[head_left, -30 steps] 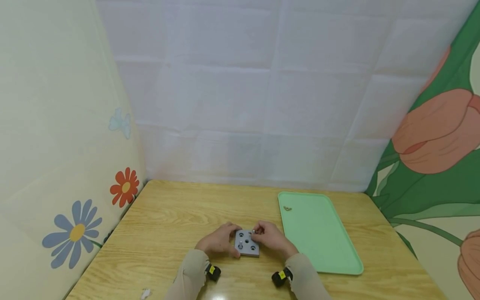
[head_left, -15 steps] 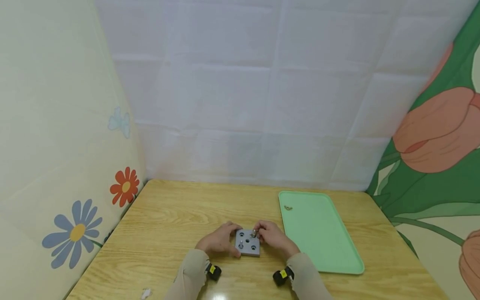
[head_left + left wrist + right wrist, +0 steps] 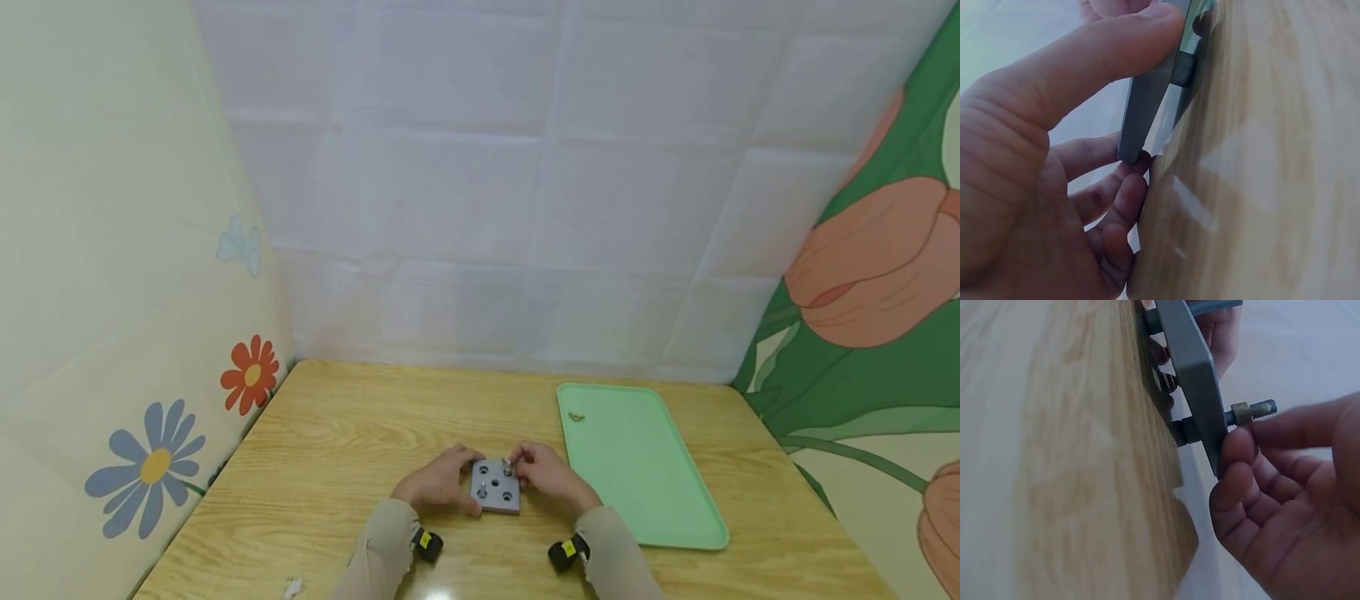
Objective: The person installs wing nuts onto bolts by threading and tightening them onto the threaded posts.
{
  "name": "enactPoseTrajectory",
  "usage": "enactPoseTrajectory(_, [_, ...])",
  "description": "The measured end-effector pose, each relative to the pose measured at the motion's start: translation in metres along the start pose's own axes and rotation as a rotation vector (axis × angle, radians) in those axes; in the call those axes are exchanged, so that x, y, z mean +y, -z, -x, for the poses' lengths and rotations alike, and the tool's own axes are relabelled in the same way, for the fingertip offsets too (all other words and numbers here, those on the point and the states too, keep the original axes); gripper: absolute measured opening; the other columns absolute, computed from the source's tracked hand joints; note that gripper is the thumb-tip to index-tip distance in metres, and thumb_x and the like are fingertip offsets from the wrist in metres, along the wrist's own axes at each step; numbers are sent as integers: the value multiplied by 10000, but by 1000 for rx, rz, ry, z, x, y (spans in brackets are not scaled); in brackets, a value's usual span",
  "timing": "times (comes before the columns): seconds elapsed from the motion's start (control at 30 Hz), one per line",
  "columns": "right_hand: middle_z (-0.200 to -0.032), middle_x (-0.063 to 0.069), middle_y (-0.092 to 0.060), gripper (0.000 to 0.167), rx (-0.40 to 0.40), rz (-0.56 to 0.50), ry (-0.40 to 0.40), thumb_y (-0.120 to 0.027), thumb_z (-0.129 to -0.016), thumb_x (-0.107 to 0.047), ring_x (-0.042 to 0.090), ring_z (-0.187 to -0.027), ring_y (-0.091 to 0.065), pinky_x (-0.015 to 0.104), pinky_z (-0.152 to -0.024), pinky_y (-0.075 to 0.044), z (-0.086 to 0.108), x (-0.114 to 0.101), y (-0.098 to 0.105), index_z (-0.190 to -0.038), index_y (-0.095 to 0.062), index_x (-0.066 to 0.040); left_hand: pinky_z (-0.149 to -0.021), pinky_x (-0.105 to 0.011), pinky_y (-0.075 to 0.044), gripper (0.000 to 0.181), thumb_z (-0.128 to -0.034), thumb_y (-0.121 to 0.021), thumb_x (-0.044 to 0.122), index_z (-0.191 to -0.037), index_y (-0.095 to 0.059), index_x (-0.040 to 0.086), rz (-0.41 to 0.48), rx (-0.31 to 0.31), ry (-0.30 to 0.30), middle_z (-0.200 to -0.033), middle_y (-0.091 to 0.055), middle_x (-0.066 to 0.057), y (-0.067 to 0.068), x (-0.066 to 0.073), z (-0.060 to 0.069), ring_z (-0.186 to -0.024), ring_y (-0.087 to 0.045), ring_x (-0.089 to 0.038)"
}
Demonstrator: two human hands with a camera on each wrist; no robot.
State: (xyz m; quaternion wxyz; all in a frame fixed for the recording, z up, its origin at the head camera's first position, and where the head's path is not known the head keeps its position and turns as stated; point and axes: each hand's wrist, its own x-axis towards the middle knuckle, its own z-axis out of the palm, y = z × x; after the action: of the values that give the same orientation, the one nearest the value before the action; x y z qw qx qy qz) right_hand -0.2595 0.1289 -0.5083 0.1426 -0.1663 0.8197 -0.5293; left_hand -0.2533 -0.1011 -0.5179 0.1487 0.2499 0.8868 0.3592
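A grey metal plate [image 3: 495, 502] with several holes is held at its left side by my left hand [image 3: 437, 482]. In the left wrist view, the left thumb lies on one face of the plate [image 3: 1144, 106], with fingers at its far edge. A threaded bolt [image 3: 482, 491] stands up from the near-left part. At the far-right corner, my right hand [image 3: 546, 475] holds a small brass nut [image 3: 1242, 414] on another bolt [image 3: 1265, 408]. The right wrist view shows that nut partway along the thread, off the plate [image 3: 1192, 365], with thumb and fingertip against it.
To the right of the hands lies a light green tray [image 3: 637, 467], with a small brass piece [image 3: 576, 417] near its far-left corner. A small whitish object [image 3: 292, 588] is on the wooden table [image 3: 360, 417] at the near left. White cloth [image 3: 480, 208] hangs behind.
The right fingers have drawn back slightly to the right from over the far-right bolt, so its top and the nut show more. The left hand and plate have stayed nearly still.
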Motion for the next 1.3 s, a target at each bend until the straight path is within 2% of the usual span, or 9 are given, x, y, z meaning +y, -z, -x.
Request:
enactPoseTrajectory(0.17, [-730, 26, -547, 245, -11, 75, 38, -637, -845, -36, 140, -629, -496, 272, -554, -420, -1, 2, 3, -1087, -603, -23, -920, -350, -399, 773, -670, -848, 357, -1335, -505, 162, -7, -6, -1, -1116, -465, 71, 0, -1, -1, -1024, -455, -116])
enactPoseTrajectory(0.33, [-742, 6, -551, 116, 13, 151, 30, -693, -845, -140, 143, -667, -500, 267, -567, -417, -2, 3, 2, -922, -633, -76, -932, -357, -396, 777, -671, -849, 355, -1339, -502, 159, -2, -10, 4, -1129, -466, 66, 1, 1, -1, -1035, -457, -121])
enactPoseTrajectory(0.5, [-717, -6, -558, 163, 42, 204, 24, -724, -832, -200, 128, -642, -501, 255, -553, -416, -2, 1, 1, -839, -600, -93, -932, -364, -397, 761, -688, -843, 348, -1336, -499, 144, -7, -14, -7, -1137, -465, 53, 4, 4, 0, -1037, -458, -128])
enactPoseTrajectory(0.6, [-717, 4, -561, 149, 34, 191, 15, -711, -835, -183, 130, -630, -506, 261, -543, -421, -2, 2, 1, -843, -595, -90, -929, -363, -398, 759, -695, -839, 350, -1340, -496, 140, -12, -19, -18, -1141, -463, 48, 4, 3, 0, -1037, -456, -129])
enactPoseTrajectory(0.73, [-753, 24, -562, 18, 20, 138, -19, -594, -860, -69, 148, -645, -511, 279, -544, -427, -2, 1, 1, -877, -595, -65, -937, -367, -396, 766, -692, -841, 345, -1345, -493, 145, -8, -19, -20, -1155, -465, 43, 4, 1, 0, -1049, -457, -133])
enactPoseTrajectory(0.87, [-767, 25, -556, 95, 39, 115, -30, -509, -885, -12, 148, -654, -506, 278, -554, -422, -2, -1, 0, -874, -599, -42, -945, -369, -390, 768, -684, -845, 351, -1343, -497, 162, 0, -13, -9, -1157, -464, 56, 3, 0, 0, -1056, -457, -130])
enactPoseTrajectory(1.03, [-740, 14, -553, 23, 44, 129, -12, -593, -871, -49, 134, -636, -509, 267, -549, -427, -2, 1, -2, -892, -595, -41, -947, -363, -387, 762, -680, -845, 360, -1333, -506, 161, -6, -12, -2, -1149, -465, 60, 2, -1, 0, -1057, -455, -127])
enactPoseTrajectory(1.2, [-720, 1, -537, 168, 36, 155, 26, -633, -853, -76, 118, -607, -489, 245, -532, -410, -2, 3, -1, -1014, -594, -50, -944, -371, -387, 763, -685, -843, 357, -1339, -501, 163, 2, -11, 7, -1149, -464, 59, 1, -1, -1, -1057, -453, -131])
enactPoseTrajectory(1.3, [-724, -3, -542, 134, 30, 163, 21, -659, -848, -100, 117, -627, -491, 244, -544, -410, -2, 2, -1, -970, -619, -60, -946, -371, -386, 765, -686, -840, 362, -1341, -499, 162, 3, -14, 6, -1153, -463, 58, 1, -1, -1, -1060, -452, -131])
